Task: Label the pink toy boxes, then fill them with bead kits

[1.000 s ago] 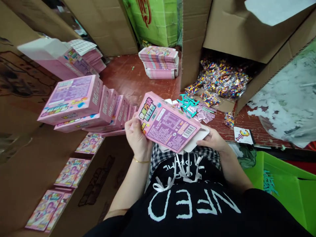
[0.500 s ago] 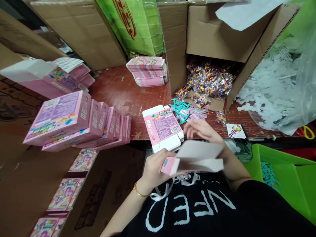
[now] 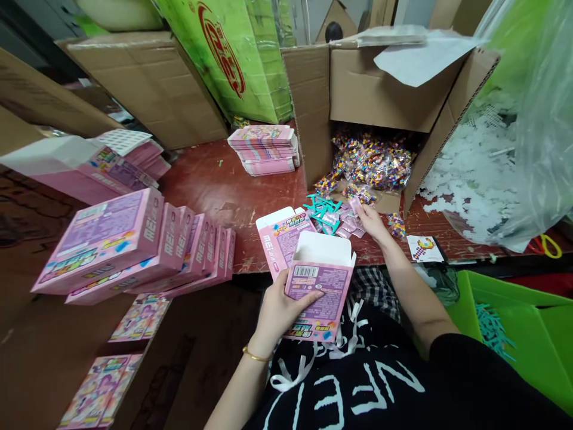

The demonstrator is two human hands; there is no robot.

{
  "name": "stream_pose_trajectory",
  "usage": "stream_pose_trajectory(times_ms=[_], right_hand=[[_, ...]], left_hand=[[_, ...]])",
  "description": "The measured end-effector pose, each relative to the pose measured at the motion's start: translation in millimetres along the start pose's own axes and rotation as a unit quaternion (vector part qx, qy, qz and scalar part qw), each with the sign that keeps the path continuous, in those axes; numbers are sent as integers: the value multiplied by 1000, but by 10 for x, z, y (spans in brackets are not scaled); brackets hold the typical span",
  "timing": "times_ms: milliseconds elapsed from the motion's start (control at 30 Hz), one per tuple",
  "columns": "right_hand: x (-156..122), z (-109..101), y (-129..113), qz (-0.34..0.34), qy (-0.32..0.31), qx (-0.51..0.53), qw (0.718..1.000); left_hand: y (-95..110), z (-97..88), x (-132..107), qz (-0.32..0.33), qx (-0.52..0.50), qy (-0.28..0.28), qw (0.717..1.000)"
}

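My left hand [image 3: 284,304] grips a pink and purple carton [image 3: 320,298], thumb across its printed face. The carton's white flaps stand up at the open end facing away from me. Between the fingertips of my right hand [image 3: 372,224] is a small purple packet [image 3: 355,206]. That hand is over a loose pile of similar packets [image 3: 351,224] and teal plastic pieces [image 3: 323,209]. Behind the held carton, another pink carton [image 3: 280,236] lies at the table edge, partly covered.
A cardboard box [image 3: 308,107] holds bags of coloured beads [image 3: 376,158]. Pink cartons [image 3: 102,239] are stacked at left; a bundle of flat ones [image 3: 264,149] lies at the back. A green bin [image 3: 537,334] with teal pieces stands at right, near a picture card [image 3: 425,248].
The carton has turned from edge-on to show its printed face, still in my left hand. My right hand has reached forward to the pile and taken a small purple packet.
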State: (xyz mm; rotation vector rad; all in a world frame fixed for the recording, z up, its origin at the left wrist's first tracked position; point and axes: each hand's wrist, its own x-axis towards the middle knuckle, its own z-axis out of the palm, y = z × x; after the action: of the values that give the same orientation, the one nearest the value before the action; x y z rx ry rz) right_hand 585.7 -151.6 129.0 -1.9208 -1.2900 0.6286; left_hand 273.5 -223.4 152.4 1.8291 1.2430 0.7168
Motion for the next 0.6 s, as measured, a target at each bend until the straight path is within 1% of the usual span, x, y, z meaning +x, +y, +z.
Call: stream_pose_trajectory(times_ms=[33,67,100,133,167,200,233,267,300,333,367,400,433,467,500,533,567,600], right_hand=[[-87,-35,-116,-62,-25,16,998],[-167,-55,-237,-142,-64,31,987],[-225,-65,-356,-231,-111,44,966],[-245,-69,-460,-313,-158,58,935],[-217,-71,-541,-371,-191,72,906],[-138,-76,-590,-390,-196,83,896],[-14,-86,-602,-367,-164,88,912],[144,-99,-576,-309,-102,79,942],[318,-114,-515,-223,-24,53,973],[488,-129,-426,-121,52,14,991],[637,-142,-319,-24,111,-27,993],[756,-153,-206,54,146,-61,986],[839,-160,-96,107,160,-81,978],[890,-166,-1,130,162,-88,974],[913,-175,73,131,164,-87,974],[913,-190,122,119,164,-87,975],[891,-216,146,97,168,-86,977],[846,-256,144,60,176,-79,979]], left_hand=[[33,-2,24,-4,-8,12,1000],[73,-4,53,-2,-16,24,1000],[116,-8,86,2,-25,36,999],[154,-14,127,7,-35,46,998],[178,-22,175,9,-46,56,997],[183,-33,231,5,-56,68,996],[163,-47,296,-3,-65,87,994],[118,-62,366,-16,-71,111,991],[52,-80,439,-29,-72,136,988],[-29,-97,512,-37,-67,158,985],[-115,-114,579,-39,-50,174,983],[-196,-129,637,-32,-19,185,982],[-262,-139,682,-17,26,196,980],[-303,-146,711,6,77,208,975],[-315,-148,724,32,126,223,966],[-293,-144,721,58,160,236,957],[-238,-135,703,85,164,239,954],[-153,-120,675,110,148,234,955]])
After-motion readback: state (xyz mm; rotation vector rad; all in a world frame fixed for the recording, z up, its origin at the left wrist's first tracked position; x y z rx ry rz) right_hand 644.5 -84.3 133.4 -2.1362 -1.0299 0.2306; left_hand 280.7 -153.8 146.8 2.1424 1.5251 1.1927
